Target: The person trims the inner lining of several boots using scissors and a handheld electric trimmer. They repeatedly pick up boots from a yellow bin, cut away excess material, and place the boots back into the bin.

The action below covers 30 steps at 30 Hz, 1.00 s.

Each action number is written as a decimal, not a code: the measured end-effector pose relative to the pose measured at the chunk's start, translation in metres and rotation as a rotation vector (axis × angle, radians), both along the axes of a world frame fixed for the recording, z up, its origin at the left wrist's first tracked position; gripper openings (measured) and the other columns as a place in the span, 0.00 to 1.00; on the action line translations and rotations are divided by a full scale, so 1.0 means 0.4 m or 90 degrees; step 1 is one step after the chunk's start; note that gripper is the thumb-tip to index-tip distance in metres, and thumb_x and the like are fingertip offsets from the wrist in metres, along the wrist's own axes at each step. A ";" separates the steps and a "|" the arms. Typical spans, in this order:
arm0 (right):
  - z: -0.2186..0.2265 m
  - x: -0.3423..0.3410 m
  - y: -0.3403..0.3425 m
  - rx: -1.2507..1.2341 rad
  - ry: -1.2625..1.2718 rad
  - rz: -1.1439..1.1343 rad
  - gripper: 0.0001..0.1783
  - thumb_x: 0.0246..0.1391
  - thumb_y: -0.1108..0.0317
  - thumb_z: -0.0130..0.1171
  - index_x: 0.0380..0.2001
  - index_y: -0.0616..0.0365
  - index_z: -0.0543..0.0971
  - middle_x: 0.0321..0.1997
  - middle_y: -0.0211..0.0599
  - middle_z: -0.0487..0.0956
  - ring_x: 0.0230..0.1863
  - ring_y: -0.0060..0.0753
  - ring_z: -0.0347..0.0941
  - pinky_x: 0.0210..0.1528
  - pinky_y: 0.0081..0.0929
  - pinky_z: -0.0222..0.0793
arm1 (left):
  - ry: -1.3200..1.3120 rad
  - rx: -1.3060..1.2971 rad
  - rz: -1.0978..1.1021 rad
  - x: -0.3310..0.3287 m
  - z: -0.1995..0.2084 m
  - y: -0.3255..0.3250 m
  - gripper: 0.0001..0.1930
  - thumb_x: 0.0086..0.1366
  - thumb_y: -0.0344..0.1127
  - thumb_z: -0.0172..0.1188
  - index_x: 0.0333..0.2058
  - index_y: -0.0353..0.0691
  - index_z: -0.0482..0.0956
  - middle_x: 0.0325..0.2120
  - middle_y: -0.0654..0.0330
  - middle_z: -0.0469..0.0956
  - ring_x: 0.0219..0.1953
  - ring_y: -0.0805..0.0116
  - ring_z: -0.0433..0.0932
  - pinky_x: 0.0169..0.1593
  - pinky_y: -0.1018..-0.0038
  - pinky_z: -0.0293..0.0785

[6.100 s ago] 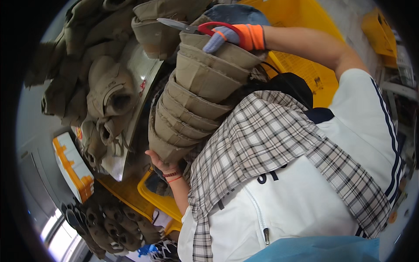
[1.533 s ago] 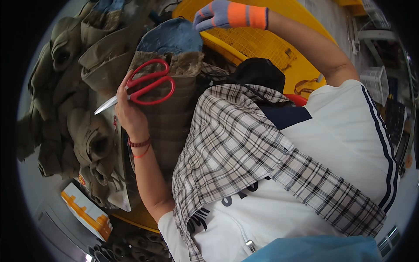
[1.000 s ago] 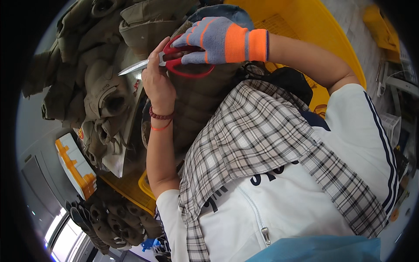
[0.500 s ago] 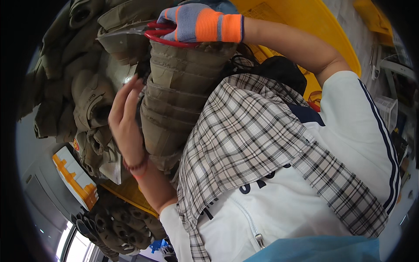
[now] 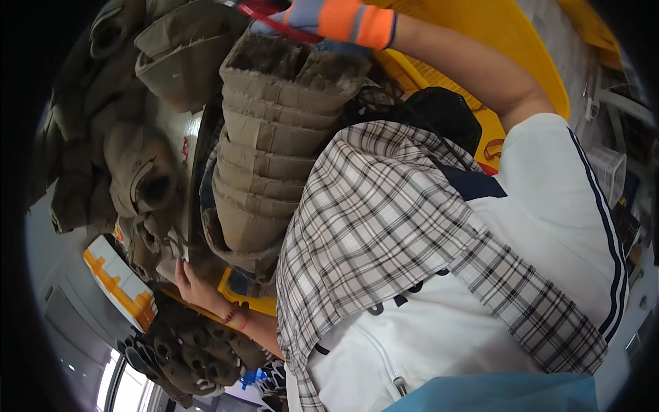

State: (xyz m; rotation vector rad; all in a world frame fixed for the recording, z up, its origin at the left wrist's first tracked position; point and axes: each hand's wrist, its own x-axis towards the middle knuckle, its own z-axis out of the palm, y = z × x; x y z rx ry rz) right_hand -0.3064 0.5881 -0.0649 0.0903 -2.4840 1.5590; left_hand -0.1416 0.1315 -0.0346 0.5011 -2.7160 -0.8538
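My right hand (image 5: 322, 17), in a grey and orange work glove, is closed around red-handled scissors (image 5: 278, 19) at the top edge. Most of the blades are cut off by the frame. Just below it a stack of olive-brown, fur-lined boot uppers (image 5: 264, 158), nested in one another, leans against my checked apron (image 5: 384, 199). My bare left hand (image 5: 198, 287), with a red bracelet at the wrist, is at the lower left of the stack. Its fingers are apart, the tips beside a pale edge of loose uppers (image 5: 147, 237); whether they touch it I cannot tell.
More brown uppers (image 5: 141, 168) lie heaped along the left on a table (image 5: 187, 130). A large yellow bin (image 5: 508, 41) stands at the upper right. At the lower left are a white and orange box (image 5: 118, 281) and a further pile of boots (image 5: 199, 350).
My left hand has dropped from beside the stack to its lower left. My right hand, with the scissors, has risen toward the top edge, exposing the furry top of the stack.
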 end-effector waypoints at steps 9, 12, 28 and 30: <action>-0.094 0.030 0.048 0.041 0.008 0.047 0.22 0.49 0.55 0.61 0.44 0.57 0.75 0.36 0.32 0.78 0.37 0.23 0.73 0.42 0.22 0.67 | 0.031 -0.020 -0.010 -0.033 -0.133 -0.149 0.13 0.58 0.29 0.57 0.43 0.35 0.76 0.38 0.56 0.77 0.40 0.67 0.75 0.46 0.74 0.69; -0.092 0.039 0.025 -0.015 -0.026 0.069 0.18 0.53 0.60 0.58 0.42 0.60 0.75 0.37 0.33 0.78 0.39 0.22 0.71 0.43 0.19 0.65 | 0.163 -0.020 0.008 -0.059 -0.120 -0.121 0.09 0.56 0.27 0.57 0.37 0.34 0.77 0.32 0.57 0.75 0.34 0.69 0.75 0.38 0.76 0.71; -0.150 -0.016 0.106 -0.035 -0.016 0.081 0.16 0.54 0.62 0.57 0.41 0.60 0.73 0.32 0.33 0.78 0.29 0.20 0.70 0.33 0.19 0.66 | 0.410 -0.356 -0.430 -0.295 0.049 0.342 0.11 0.50 0.27 0.63 0.34 0.41 0.76 0.34 0.61 0.72 0.36 0.61 0.71 0.41 0.67 0.67; -0.147 -0.020 0.109 -0.134 -0.104 0.061 0.14 0.54 0.63 0.56 0.41 0.60 0.73 0.32 0.31 0.78 0.29 0.19 0.70 0.31 0.18 0.66 | 0.274 -0.341 -0.415 -0.339 0.057 0.432 0.20 0.49 0.31 0.64 0.42 0.39 0.71 0.36 0.55 0.73 0.38 0.55 0.72 0.42 0.67 0.68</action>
